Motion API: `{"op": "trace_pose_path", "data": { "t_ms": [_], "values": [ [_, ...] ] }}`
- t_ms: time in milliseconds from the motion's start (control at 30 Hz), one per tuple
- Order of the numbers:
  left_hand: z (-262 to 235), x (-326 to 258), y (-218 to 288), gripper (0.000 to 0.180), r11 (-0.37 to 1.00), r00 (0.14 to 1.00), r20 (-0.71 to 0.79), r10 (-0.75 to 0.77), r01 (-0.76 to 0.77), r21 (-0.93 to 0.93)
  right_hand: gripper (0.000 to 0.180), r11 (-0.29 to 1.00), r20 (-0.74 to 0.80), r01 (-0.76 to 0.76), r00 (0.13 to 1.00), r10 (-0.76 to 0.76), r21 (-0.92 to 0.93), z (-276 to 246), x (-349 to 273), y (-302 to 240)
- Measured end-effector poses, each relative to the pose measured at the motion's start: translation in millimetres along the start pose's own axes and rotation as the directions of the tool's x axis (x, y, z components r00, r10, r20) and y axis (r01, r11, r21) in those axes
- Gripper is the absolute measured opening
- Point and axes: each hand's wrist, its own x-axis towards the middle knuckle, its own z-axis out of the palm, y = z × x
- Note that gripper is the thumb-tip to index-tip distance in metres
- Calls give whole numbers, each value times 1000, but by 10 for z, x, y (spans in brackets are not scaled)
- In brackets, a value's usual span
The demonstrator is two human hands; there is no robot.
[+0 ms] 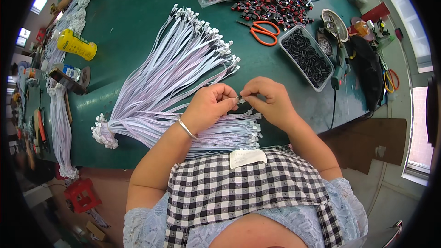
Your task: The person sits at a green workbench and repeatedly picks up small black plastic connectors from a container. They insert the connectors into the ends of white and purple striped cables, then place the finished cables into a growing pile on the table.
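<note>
Flat, thin white ribbon strips (pixel 158 69) are fanning from ten round to seven o'clock of the left hand (pixel 209 105) and right hand (pixel 273 103), one end seemingly being worked.

From my distant seat I am seeing left thumb and fingers pinching together on a small pale connector (pixel 240 101), the right fingertips gripping it from three o'clock; skin is hiding its exact fit. I am judging this as fine end-work, the next move calling for a steady, well-aligned pinch. The strips are looking pliant, their ends hard and boxy. At two o'clock a clear rectangular plastic tub (pixel 324 84) is holding slim black pieces (pixel 308 57); at one, orange-handled scissors (pixel 254 27) are lying.
</note>
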Motion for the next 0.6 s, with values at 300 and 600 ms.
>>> {"op": "trace_pose_path", "data": {
  "t_ms": [300, 600],
  "values": [
    [2, 4, -23, 10, 999, 1000, -1, 29, -29, 19, 14, 1000, -12, 27, 1000, -27, 5, 9, 4, -8],
    [-17, -36, -48, 26, 938, 983, 34, 182, -184, 292, 11, 995, 93, -5, 996, 15, -102, -70, 51, 2]
  ]
}}
